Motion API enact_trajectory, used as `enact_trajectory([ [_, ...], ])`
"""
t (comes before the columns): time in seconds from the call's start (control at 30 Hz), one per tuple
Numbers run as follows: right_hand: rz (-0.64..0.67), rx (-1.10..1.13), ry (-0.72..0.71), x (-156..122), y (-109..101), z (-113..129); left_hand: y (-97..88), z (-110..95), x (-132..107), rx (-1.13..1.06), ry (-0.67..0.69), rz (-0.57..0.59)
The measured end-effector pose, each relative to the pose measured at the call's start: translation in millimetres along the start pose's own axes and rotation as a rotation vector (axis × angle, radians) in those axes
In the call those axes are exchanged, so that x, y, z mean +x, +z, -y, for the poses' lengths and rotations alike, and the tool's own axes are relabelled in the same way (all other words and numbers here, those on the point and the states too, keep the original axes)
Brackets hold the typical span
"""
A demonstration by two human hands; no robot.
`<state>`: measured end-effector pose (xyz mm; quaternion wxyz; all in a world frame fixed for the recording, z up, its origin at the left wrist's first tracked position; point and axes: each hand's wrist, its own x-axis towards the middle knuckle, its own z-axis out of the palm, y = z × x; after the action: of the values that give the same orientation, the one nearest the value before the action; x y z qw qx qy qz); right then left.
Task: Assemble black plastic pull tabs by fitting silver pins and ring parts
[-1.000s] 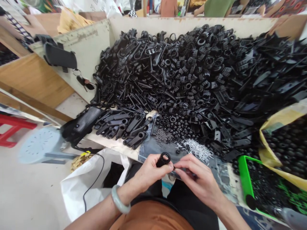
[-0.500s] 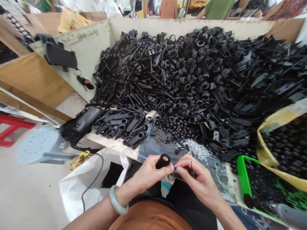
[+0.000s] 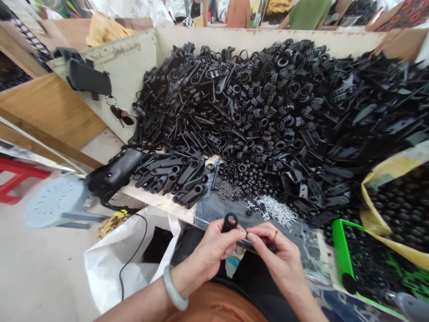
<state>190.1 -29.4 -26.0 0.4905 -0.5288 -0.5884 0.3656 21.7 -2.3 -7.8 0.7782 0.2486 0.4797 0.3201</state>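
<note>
Head view, right in at the fingertips: pinching a tiny dark piece (image 3: 247, 234) where both hands meet, too small to identify. Clasping a black ring-topped part (image 3: 231, 220) in the left hand (image 3: 214, 246), above the thumb, open end turned up to the camera. Closed at the tips with the right hand (image 3: 278, 250), too, on that tiny dark piece, with a dark rounded piece (image 3: 271, 246) tucked under the fingers, mostly hidden.

And shifting! Showing more of the left lower fingers beneath the thumb than half a second ago, and covering the tiny dark piece more; judging by that, still busy with close two-handed fingertip work.

Looking hard at the ring-topped part: black, hollow, seemingly notched inside the rim, running down tube-like into the fist.

Moving outward, just past the knuckles to the desk (image 3: 157, 203): silver pins (image 3: 276, 210) heaped nearest, then black beads (image 3: 256, 179), then lever-shaped parts (image 3: 177, 179) lying to the left. Off to the right, a green tray (image 3: 342, 250).
</note>
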Motion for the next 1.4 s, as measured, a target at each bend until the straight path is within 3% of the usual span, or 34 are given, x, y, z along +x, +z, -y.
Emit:
enact_trajectory([
  [0.2,-0.003,-0.082,-0.115,-6.1,-2.7,3.6,3.5,8.3,0.1,-0.149,-0.073,-0.034],
  [0.37,-0.035,-0.122,-0.106,-7.6,-1.9,4.5,6.8,9.0,-2.7,-0.146,-0.112,0.037],
  [0.57,-0.075,-0.108,-0.045,-11.0,-1.3,-0.7,1.6,-4.0,-11.2,-0.12,-0.146,0.199],
  [0.67,-0.036,-0.127,-0.071,-11.8,-1.1,-1.1,-2.5,-5.4,-15.2,-0.053,-0.139,0.233],
  [0.93,0.092,-0.302,-0.233,-4.1,1.3,1.1,-8.4,11.1,-16.1,0.119,-0.06,0.175],
  [1.2,0.151,-0.297,-0.208,-0.7,-2.1,9.3,-4.8,-1.1,-19.2,0.422,0.007,0.161],
  [1.4,0.198,-0.308,-0.186,-1.0,-3.9,12.7,-8.6,0.4,-18.0,0.481,0.008,0.158],
])
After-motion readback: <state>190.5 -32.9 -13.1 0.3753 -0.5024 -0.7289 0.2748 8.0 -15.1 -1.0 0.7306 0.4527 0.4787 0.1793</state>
